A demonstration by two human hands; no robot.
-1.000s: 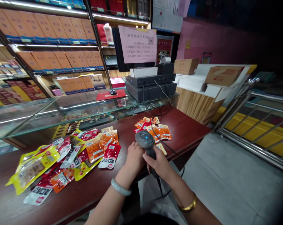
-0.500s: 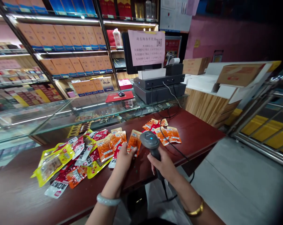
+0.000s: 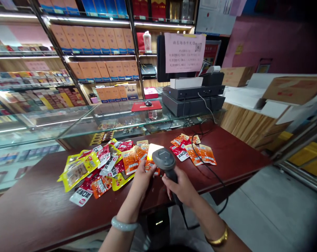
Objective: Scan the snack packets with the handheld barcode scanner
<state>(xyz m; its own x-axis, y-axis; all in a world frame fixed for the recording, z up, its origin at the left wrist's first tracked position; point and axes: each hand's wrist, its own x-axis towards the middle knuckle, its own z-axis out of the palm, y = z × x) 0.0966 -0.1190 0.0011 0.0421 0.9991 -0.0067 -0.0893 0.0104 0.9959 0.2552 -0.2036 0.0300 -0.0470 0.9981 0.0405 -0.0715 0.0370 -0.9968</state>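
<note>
My right hand point(image 3: 182, 187) grips the handle of a dark corded barcode scanner point(image 3: 164, 160), its head tipped down. My left hand point(image 3: 142, 178) holds an orange snack packet point(image 3: 151, 154) up just under the scanner head; bright light falls on the packet. A heap of snack packets point(image 3: 106, 164) in yellow, red, white and orange lies on the dark red wooden table point(image 3: 43, 213) to the left of my hands. A smaller group of orange and red packets point(image 3: 194, 150) lies to the right, with the scanner's black cable point(image 3: 213, 175) running across it.
A glass display counter point(image 3: 77, 122) stands behind the table, with a red mouse pad and mouse point(image 3: 147, 104). A black till with a screen and pink notice point(image 3: 192, 92) sits on its right end. Shelves of boxes point(image 3: 95, 42) fill the back wall. Cardboard boxes point(image 3: 292, 87) lie right.
My left hand has picked an orange packet from the heap and raised it under the scanner, which now lights it. The camera has swung left, so everything sits further right in view.
</note>
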